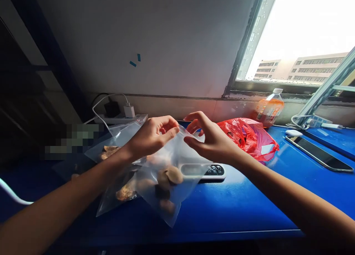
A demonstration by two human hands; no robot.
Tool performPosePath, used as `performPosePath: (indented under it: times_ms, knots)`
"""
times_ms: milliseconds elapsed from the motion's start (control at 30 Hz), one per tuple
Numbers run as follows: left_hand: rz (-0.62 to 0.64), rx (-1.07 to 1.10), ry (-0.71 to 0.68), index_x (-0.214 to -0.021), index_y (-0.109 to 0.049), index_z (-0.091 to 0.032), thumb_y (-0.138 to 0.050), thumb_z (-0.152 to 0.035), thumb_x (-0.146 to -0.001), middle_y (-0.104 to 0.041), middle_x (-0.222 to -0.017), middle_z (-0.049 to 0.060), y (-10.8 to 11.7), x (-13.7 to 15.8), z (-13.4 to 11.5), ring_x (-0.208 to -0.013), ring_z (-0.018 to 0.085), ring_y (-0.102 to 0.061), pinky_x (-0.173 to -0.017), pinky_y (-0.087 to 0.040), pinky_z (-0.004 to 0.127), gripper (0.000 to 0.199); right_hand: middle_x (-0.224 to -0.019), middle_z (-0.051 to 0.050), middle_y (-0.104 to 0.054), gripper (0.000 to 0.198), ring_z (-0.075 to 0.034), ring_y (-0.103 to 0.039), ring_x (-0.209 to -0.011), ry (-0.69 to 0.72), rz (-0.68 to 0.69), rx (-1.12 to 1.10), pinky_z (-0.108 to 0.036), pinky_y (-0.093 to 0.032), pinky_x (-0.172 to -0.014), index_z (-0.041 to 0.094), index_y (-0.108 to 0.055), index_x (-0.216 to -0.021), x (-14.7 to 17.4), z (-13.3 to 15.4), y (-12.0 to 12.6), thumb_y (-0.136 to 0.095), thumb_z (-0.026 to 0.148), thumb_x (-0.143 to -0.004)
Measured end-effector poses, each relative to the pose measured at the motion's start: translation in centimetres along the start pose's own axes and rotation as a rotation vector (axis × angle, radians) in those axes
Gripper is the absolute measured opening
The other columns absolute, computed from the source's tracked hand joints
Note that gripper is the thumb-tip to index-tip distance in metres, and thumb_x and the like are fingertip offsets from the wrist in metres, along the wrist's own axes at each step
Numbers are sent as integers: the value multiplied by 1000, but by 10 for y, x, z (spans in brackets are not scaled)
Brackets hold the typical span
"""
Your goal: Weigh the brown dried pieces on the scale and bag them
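My left hand [156, 135] pinches the top edge of a clear plastic bag [191, 181], which hangs with one corner pointing down. Rounded tan and dark pieces [169, 176] lie inside it; I cannot make out their kind. At the other side of the bag's top, my right hand [206, 136] has thumb and fingers apart, close to the edge. Behind the bag is a white kitchen scale [217, 172], partly covered, its buttons showing. Another clear bag [104, 203] with brown pieces [126, 192] lies to the left, under my left forearm.
A red plastic bag [263, 138] lies to the right on the blue table [238, 210]. An orange drink bottle [270, 109] stands behind it. Farther right are a phone [318, 153] and a white earphone case [294, 133]. A charger [129, 110] sits on a power strip at the wall.
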State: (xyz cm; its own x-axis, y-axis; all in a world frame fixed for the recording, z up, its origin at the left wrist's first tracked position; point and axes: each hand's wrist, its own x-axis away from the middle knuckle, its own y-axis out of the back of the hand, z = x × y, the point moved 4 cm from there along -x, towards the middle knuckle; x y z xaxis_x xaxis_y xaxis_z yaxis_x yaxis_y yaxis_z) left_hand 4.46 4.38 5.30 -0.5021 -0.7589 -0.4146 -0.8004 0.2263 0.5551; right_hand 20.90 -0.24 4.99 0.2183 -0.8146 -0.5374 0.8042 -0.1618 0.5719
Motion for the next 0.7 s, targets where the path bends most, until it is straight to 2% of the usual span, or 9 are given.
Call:
performPosePath:
  times_ms: [133,267,400,567,700]
  knots:
    - [-29,-81,-80,-84,-70,-19,-65,-39,-83,-72,-84,4,2,-6,-11,-79,20,-65,-75,-49,31,20,-77,2,-61,33,-12,-57,-69,75,31,56,-25,-42,-61,22,-43,-109,-24,8,-7,-53,10,-80]
    - [-137,-124,-48,-81,-70,-21,-68,-38,-81,-72,-79,4,12,-9,-11,-75,20,-65,-70,-48,31,17,-74,4,-57,38,-11,-57,-66,27,-5,-31,-24,-44,-60,24,-40,-113,-36,5,-8,-56,10,-82]
    - [-190,-180,-99,-80,-69,-21,-66,-31,-81,-71,-78,2,17,-7,-15,-75,19,-65,-70,-48,30,11,-76,4,-56,47,-11,-59,-66,-11,-33,-149,-26,-47,-61,25,-37,-124,-41,2,-9,-58,14,-84]
    - [-248,-232,-262,-84,-68,-19,-60,-21,-86,-68,-83,1,23,-4,-30,-79,15,-62,-75,-48,29,8,-76,3,-54,43,-10,-57,-66,-22,-59,-210,-26,-45,-60,25,-39,-124,-40,11,-9,-56,14,-86]
    - [-355,-258,-404,-82,-66,-21,-62,-24,-89,-64,-77,-2,33,-7,-39,-73,12,-59,-68,-47,28,8,-77,3,-52,37,-9,-55,-68,-58,-102,-313,-25,-41,-59,24,-40,-118,-34,13,1,-56,14,-86]
